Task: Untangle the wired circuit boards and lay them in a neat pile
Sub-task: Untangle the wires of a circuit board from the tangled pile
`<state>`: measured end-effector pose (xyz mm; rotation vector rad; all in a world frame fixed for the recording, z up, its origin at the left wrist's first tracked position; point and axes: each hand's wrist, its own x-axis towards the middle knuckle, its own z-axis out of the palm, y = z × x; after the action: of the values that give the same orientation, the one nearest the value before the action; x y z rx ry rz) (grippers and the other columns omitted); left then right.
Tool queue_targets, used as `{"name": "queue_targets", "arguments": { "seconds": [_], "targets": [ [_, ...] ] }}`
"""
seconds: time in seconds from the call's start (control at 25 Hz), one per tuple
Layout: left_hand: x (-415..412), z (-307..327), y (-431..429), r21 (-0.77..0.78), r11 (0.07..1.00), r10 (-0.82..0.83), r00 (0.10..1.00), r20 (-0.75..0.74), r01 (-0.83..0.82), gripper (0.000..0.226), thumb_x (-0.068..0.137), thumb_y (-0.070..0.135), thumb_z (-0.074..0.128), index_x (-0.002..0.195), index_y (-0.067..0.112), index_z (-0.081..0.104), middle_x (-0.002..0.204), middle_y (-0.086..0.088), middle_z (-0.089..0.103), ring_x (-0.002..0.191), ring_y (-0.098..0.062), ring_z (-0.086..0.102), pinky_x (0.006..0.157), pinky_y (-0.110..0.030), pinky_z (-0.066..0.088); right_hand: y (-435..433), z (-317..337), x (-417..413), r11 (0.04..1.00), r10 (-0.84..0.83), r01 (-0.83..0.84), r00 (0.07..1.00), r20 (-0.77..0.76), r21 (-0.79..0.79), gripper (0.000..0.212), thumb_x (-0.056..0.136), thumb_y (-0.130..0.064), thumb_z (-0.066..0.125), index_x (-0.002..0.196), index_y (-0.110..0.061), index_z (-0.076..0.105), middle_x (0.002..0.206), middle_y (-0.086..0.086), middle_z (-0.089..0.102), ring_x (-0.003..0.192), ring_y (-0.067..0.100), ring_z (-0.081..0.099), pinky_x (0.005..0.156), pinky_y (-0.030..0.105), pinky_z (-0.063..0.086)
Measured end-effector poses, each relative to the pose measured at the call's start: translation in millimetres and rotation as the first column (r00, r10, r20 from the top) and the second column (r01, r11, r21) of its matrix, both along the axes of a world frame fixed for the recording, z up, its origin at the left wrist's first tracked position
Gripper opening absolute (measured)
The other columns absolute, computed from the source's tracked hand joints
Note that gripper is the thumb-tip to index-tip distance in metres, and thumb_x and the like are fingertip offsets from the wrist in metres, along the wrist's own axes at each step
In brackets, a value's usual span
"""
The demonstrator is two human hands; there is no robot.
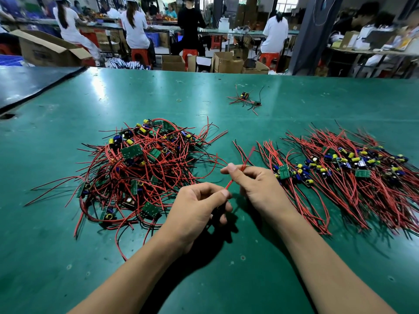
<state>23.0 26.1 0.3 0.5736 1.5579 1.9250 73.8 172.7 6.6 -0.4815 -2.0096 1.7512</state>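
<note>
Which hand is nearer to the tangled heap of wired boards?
Left. The left hand is beside the near right edge of the tangled heap. The right hand is farther right, next to the sorted pile. Both pinch one red wire.

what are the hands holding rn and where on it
A red wire, held by both hands: the left hand pinches its lower stretch, the right hand pinches it just above, its free end sticking out beyond.
</note>
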Motion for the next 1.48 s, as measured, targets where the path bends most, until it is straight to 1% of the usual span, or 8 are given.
{"name": "queue_targets", "arguments": {
  "seconds": [0.12, 0.24, 0.44, 0.72, 0.96, 1.16, 1.24, 1.48],
  "targets": [
    [2, -2, 0, -0.040, 0.999, -0.011, 0.999, -0.052, 0.009, 0.013, 0.090, 0.005, 0.064, 0.085, -0.007, 0.065, 0.065, -0.014, 0.066, 0.045, -0.020, 0.054, 0.047, -0.022, 0.045, 10, -4, -2, 0.995, -0.086, 0.085, 0.996, 0.008, 0.044, 0.030, 0.102, -0.032, 0.057, 0.093, -0.011, 0.077, 0.040, -0.017, 0.044, 0.036, -0.001, 0.041, 0.041, 0.009, 0.029],
    [1, -1, 1, -0.065, 0.998, -0.024, 0.999, -0.022, 0.022, 0.009, 0.090, 0.002, 0.061, 0.087, -0.003, 0.068, 0.065, -0.015, 0.067, 0.045, -0.022, 0.057, 0.047, -0.023, 0.047, 6, -8, -5, 0.990, -0.053, 0.053, 0.999, 0.004, -0.132, 0.039, 0.102, -0.040, 0.053, 0.082, -0.017, 0.078, 0.054, -0.006, 0.040, 0.040, 0.006, 0.029, 0.039, 0.017, 0.021],
    [1, -1, 2, -0.049, 0.998, -0.041, 0.999, 0.003, 0.042, 0.023, 0.096, 0.014, 0.058, 0.080, 0.014, 0.074, 0.058, -0.014, 0.063, 0.040, -0.022, 0.056, 0.043, -0.024, 0.046, -5, -6, -8, 0.946, 0.085, -0.095, 0.995, -0.046, -0.310, 0.042, 0.087, -0.054, 0.058, 0.081, -0.018, 0.079, 0.059, -0.001, 0.041, 0.039, 0.005, 0.029, 0.039, 0.014, 0.027],
    [-3, -2, 2, 0.019, 0.999, -0.051, 0.993, 0.110, 0.050, 0.014, 0.094, 0.012, 0.060, 0.096, 0.000, 0.066, 0.057, -0.016, 0.060, 0.040, -0.024, 0.057, 0.043, -0.025, 0.048, -2, -3, -3, 0.888, 0.186, -0.212, 0.977, -0.101, -0.409, 0.038, 0.080, -0.050, 0.068, 0.092, -0.015, 0.080, 0.063, -0.001, 0.040, 0.043, 0.005, 0.029, 0.041, 0.014, 0.029],
    [-4, 0, -4, 0.005, 0.985, -0.175, 0.982, 0.076, 0.175, 0.027, 0.085, 0.022, 0.067, 0.092, -0.005, 0.064, 0.054, -0.012, 0.058, 0.037, -0.019, 0.051, 0.042, -0.021, 0.043, -1, -11, -3, 0.925, 0.129, -0.165, 0.984, -0.123, -0.344, 0.039, 0.070, -0.052, 0.081, 0.086, -0.016, 0.079, 0.052, -0.004, 0.030, 0.048, 0.009, 0.023, 0.056, 0.033, 0.017],
    [-4, 2, -3, 0.008, 0.986, -0.169, 0.984, 0.050, 0.169, 0.022, 0.088, 0.019, 0.065, 0.088, -0.002, 0.061, 0.053, -0.011, 0.057, 0.036, -0.016, 0.048, 0.041, -0.020, 0.041, -7, -18, -10, 0.991, -0.103, 0.086, 0.979, -0.177, -0.099, 0.042, 0.074, -0.055, 0.078, 0.075, -0.014, 0.077, 0.046, -0.018, 0.049, 0.043, -0.001, 0.041, 0.048, 0.013, 0.034],
    [-3, 1, -2, 0.000, 0.991, -0.137, 0.990, 0.044, 0.137, 0.020, 0.090, 0.018, 0.064, 0.087, -0.001, 0.062, 0.053, -0.010, 0.057, 0.036, -0.016, 0.048, 0.041, -0.020, 0.040, -8, -18, -12, 0.988, -0.147, 0.138, 0.976, -0.162, -0.065, 0.041, 0.084, -0.055, 0.070, 0.072, -0.016, 0.076, 0.048, -0.016, 0.046, 0.044, 0.000, 0.038, 0.047, 0.015, 0.033],
    [-1, 0, 0, 0.005, 0.999, -0.043, 0.997, 0.066, 0.043, 0.016, 0.092, 0.015, 0.063, 0.098, 0.001, 0.068, 0.054, -0.013, 0.059, 0.037, -0.020, 0.050, 0.042, -0.022, 0.044, -13, -8, -12, 0.919, -0.079, 0.042, 0.994, -0.078, -0.392, 0.049, 0.081, -0.059, 0.058, 0.063, -0.017, 0.073, 0.044, -0.005, 0.040, 0.035, 0.006, 0.031, 0.038, 0.016, 0.027]
  ]
}}
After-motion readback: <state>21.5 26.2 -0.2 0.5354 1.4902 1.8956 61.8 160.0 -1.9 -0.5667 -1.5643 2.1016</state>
